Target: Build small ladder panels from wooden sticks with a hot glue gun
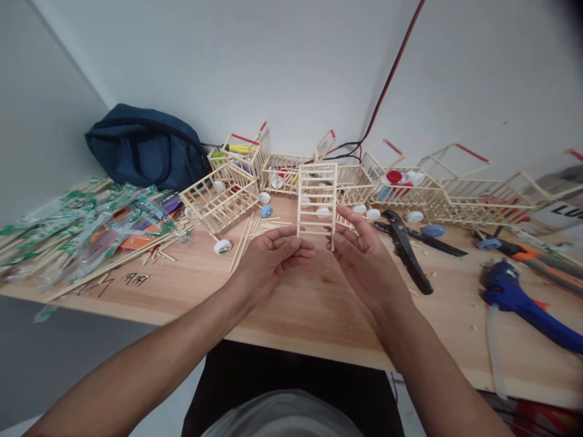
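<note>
Leftmost, a heap of green-printed clear wrappers and loose wooden sticks (86,230) sprawls over the pale wooden surface (310,309), with a dark blue fabric backpack (146,145) against the wall behind it. Next comes a small open basket of glued sticks (221,197), with a white bottle cap (223,246) just in front of it. Centrally, the left hand (273,255) and the right hand (364,255) meet above the surface. Each grip is pinched on a bottom corner of a ladder-like panel of pale wooden sticks (317,197), which stands upright before a row of red-handled stick carts (460,197) along the wall. Rightward lie black-handled pliers (405,249) near the right hand, then a blue glue gun (514,294).
</note>
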`<action>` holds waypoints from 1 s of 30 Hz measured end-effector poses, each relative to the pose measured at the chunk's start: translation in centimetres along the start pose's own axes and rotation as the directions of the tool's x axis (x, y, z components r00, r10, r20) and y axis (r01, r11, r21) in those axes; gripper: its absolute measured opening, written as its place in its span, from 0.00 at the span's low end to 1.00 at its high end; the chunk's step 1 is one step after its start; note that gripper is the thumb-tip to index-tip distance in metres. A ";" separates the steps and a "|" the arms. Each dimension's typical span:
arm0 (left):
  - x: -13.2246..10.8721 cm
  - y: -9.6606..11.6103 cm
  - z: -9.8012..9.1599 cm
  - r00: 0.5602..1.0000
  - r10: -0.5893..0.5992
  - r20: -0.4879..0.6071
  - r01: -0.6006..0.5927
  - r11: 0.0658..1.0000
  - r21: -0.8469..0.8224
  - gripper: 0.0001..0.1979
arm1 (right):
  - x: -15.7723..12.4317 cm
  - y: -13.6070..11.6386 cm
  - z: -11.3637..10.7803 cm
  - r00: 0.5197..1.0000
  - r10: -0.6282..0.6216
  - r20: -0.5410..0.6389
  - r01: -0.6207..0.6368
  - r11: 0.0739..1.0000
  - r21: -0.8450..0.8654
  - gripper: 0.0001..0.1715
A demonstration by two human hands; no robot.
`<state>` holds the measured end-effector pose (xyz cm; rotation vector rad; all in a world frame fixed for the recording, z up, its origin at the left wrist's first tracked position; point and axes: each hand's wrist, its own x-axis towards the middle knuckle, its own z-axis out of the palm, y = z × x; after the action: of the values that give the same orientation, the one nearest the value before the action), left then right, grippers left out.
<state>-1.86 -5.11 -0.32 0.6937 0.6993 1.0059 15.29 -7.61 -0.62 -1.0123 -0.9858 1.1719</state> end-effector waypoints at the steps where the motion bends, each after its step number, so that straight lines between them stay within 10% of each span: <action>1: 0.0 0.0 0.0 1.000 0.003 0.008 -0.003 1.000 0.000 0.12 | 0.0 0.0 0.0 1.000 0.006 0.002 -0.007 1.000 0.014 0.28; 30: -0.5 0.2 0.1 0.991 -0.026 0.128 0.025 1.000 0.008 0.14 | -0.1 0.1 0.1 0.994 0.103 -0.027 -0.096 0.975 0.200 0.16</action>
<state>-2.03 -5.54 0.00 0.7470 0.5982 0.9274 15.20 -7.66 -0.67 -0.9287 -0.7789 1.3019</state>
